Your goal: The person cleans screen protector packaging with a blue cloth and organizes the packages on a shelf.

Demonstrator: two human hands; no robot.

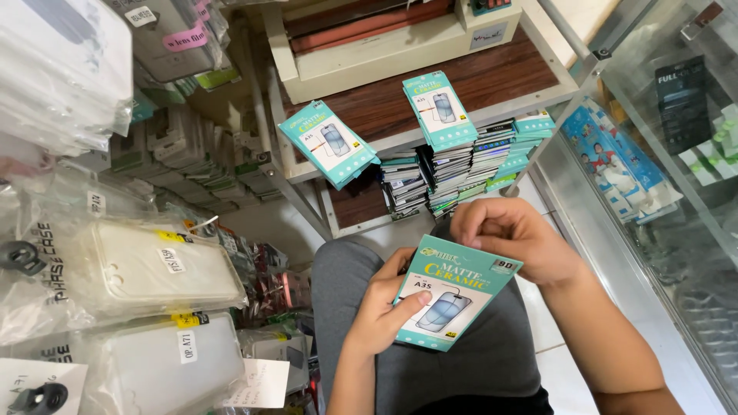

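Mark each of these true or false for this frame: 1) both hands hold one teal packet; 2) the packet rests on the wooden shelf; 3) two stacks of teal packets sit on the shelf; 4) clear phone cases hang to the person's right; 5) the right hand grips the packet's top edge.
1) True: the left hand and the right hand both hold the teal packet.
2) False: it is held over the person's lap, apart from the wooden shelf.
3) True: one stack of teal packets and a second stack sit there.
4) False: the clear phone cases are on the person's left.
5) True: its fingers pinch the top edge.
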